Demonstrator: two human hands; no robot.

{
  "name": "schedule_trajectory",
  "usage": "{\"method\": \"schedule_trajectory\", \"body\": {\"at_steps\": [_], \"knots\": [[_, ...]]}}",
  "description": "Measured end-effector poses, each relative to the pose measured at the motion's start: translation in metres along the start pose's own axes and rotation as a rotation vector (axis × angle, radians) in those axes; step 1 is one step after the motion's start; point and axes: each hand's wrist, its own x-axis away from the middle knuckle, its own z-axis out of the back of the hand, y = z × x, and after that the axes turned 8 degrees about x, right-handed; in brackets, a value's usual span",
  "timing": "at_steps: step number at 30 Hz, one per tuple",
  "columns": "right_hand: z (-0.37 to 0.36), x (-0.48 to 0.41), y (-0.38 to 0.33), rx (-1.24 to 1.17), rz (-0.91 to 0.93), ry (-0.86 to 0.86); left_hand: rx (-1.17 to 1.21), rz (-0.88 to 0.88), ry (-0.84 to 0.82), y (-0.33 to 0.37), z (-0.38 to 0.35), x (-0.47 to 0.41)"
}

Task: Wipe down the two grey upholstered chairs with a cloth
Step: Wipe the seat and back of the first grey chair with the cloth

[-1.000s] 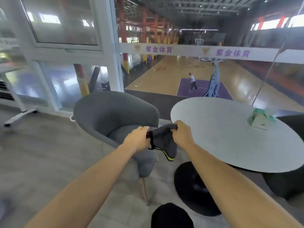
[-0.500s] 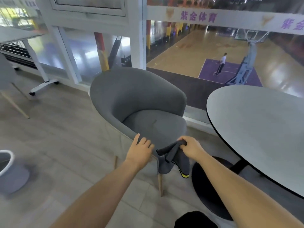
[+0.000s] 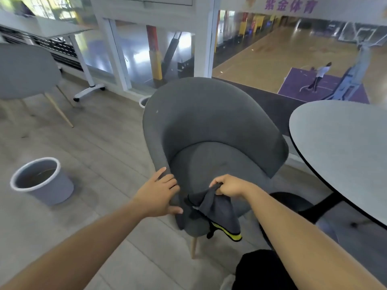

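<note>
A grey upholstered tub chair point(image 3: 209, 122) on wooden legs stands right in front of me, its curved back toward the window. My left hand point(image 3: 161, 193) grips the front end of the chair's left arm, fingers over the top and thumb underneath. My right hand point(image 3: 228, 186) pinches a dark grey cloth point(image 3: 213, 212) with a yellow edge stripe; the cloth hangs down over the front of the seat. A second grey chair point(image 3: 23, 70) with slanted wooden legs shows at the far left, partly cut off.
A round grey table point(image 3: 343, 147) on a black pedestal base stands close on the right. A grey bin point(image 3: 41, 183) with a white rim sits on the floor to the left. A white wheeled stand point(image 3: 88, 88) and window frames lie behind.
I have come closer to the chair. My left hand let go of the cloth and took hold of the chair's left arm; my right hand kept the cloth and lowered it to the seat front.
</note>
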Motion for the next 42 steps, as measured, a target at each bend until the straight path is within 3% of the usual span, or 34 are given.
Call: {"method": "schedule_trajectory", "body": {"at_steps": [6,9,11,16,18,20,22,25,29,36,42], "knots": [[-0.051,-0.006,-0.030,-0.223,-0.062,-0.181,-0.049,0.044,0.115,-0.019,-0.006,0.060],[-0.082,-0.022,-0.031,-0.322,-0.105,-0.182,-0.064,0.059,0.196,-0.016,-0.017,0.066],[-0.110,-0.040,-0.026,-0.292,-0.070,-0.056,-0.072,0.089,0.224,-0.015,-0.022,0.066],[-0.169,-0.073,-0.007,-0.070,0.053,0.520,-0.066,0.204,0.257,-0.023,-0.027,0.057],[-0.177,-0.077,-0.001,-0.038,0.079,0.617,-0.054,0.262,0.254,-0.028,-0.025,0.048],[-0.187,-0.078,0.007,0.183,0.119,0.706,-0.029,0.328,0.247,-0.031,-0.024,0.036],[-0.205,-0.070,0.013,0.446,0.142,0.674,0.008,0.395,0.247,-0.032,-0.024,0.025],[-0.231,-0.067,0.018,0.590,0.079,0.433,0.055,0.514,0.254,-0.034,-0.023,0.008],[-0.248,-0.068,0.013,0.634,0.087,0.481,0.053,0.613,0.265,-0.033,-0.022,-0.002],[-0.251,-0.081,0.013,0.482,0.193,0.602,0.096,0.614,0.263,-0.046,-0.018,-0.006],[-0.191,-0.107,-0.006,0.251,0.235,0.672,0.104,0.647,0.310,-0.054,-0.013,-0.021]]}}
